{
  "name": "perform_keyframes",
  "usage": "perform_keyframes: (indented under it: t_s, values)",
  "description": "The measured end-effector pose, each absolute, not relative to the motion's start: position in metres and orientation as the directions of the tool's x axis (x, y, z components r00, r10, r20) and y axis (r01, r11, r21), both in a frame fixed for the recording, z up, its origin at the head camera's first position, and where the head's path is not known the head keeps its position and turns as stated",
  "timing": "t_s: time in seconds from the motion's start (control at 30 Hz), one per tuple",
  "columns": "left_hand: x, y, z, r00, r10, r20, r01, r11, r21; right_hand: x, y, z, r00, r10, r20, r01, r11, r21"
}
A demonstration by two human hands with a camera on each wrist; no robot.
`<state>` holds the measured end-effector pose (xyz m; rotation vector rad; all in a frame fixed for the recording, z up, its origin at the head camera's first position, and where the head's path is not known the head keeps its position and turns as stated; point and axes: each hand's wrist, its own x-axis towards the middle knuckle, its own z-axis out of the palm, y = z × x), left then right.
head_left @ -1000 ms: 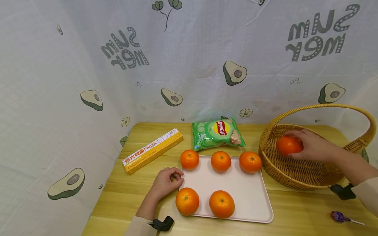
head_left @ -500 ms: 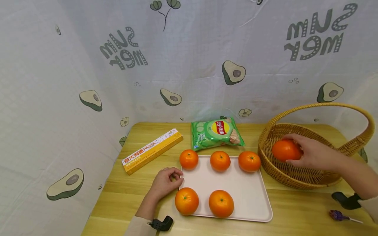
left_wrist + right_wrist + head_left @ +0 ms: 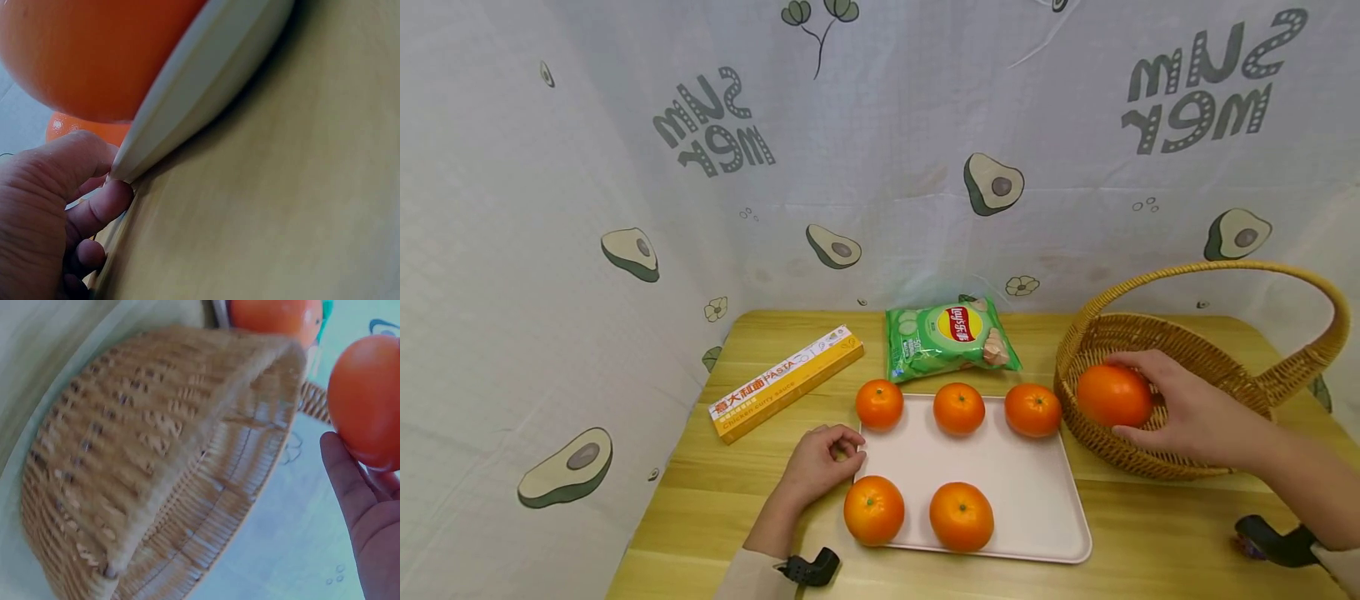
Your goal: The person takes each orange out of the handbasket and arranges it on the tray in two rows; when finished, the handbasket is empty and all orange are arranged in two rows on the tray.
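My right hand [image 3: 1198, 412] grips an orange [image 3: 1115, 396] over the front left of the wicker basket [image 3: 1180, 462]. In the right wrist view this orange [image 3: 369, 403] is outside the basket's rim, with the thumb against it. At the left edge of the pale tray [image 3: 1030, 483], my left hand [image 3: 822, 462] pinches the rim between thumb and fingers; the left wrist view shows the fingertips on the tray rim [image 3: 181, 94]. On the tray, three oranges line the back edge, among them a middle orange [image 3: 958, 408]. Two more sit along the front, including a corner orange [image 3: 874, 510].
Behind the tray lies a green chip bag [image 3: 951, 337]. A yellow pasta box [image 3: 786, 383] lies at an angle on the left. The basket's tall handle [image 3: 1225, 268] arches over it. A wrapped lollipop [image 3: 1247, 547] is partly hidden by the right wrist camera.
My right hand has carried the orange from inside the basket toward its front left rim, nearer the tray. The left hand has stayed at the tray edge.
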<state>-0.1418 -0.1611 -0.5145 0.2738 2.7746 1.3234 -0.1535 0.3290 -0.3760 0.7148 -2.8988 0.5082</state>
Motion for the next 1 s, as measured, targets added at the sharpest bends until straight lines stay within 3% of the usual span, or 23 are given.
perform_keyframes:
  t_s: [0.63,1.0]
  values:
    - [-0.142,-0.162,-0.515,-0.982,0.183,0.039,0.146,0.622,0.769,-0.117,0.280,-0.390,-0.835,-0.443,0.326,-0.544,0.752,-0.371]
    - [-0.142,-0.162,-0.515,-0.981,0.189,0.040,0.149,0.611,0.778,-0.106,0.265,-0.409,-0.879,-0.424,0.218,-0.473,0.716,-0.514]
